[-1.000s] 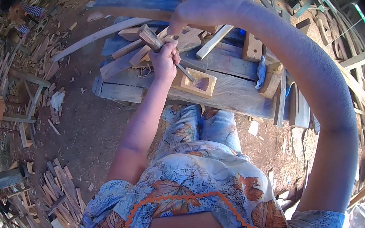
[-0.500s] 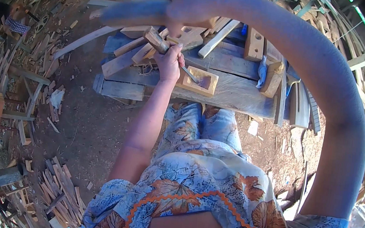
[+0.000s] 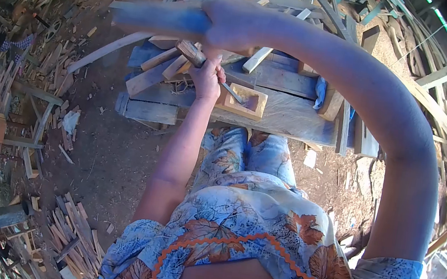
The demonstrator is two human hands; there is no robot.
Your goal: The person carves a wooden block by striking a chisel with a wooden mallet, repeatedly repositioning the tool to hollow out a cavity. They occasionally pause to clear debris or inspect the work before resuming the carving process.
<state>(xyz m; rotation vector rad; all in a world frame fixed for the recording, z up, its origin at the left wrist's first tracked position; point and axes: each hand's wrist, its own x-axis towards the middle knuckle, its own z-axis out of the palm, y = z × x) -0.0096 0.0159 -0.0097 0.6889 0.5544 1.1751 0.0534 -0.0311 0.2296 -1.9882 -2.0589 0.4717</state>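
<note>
My left hand [image 3: 208, 80] is closed around a chisel [image 3: 191, 53] with a wooden handle. The chisel's metal blade slants down to the right, its tip in the hollow of a small pale wooden block [image 3: 231, 102]. That block lies near the front edge of the wooden bench [image 3: 295, 115]. Above and beyond the chisel handle, my right hand [image 3: 223, 22] grips a thick wooden mallet [image 3: 160, 18], which is blurred by motion and points left.
Wood strips and blocks [image 3: 152, 78] lie on the bench left of the block. A blue cloth [image 3: 320, 92] hangs by a block at the right. Scrap wood [image 3: 74, 227] is piled on the ground at lower left. A person [image 3: 17, 45] is at far left.
My right forearm has dropped slightly, and the mallet has shifted a little and lies more level. My left hand and the chisel stay nearly in place.
</note>
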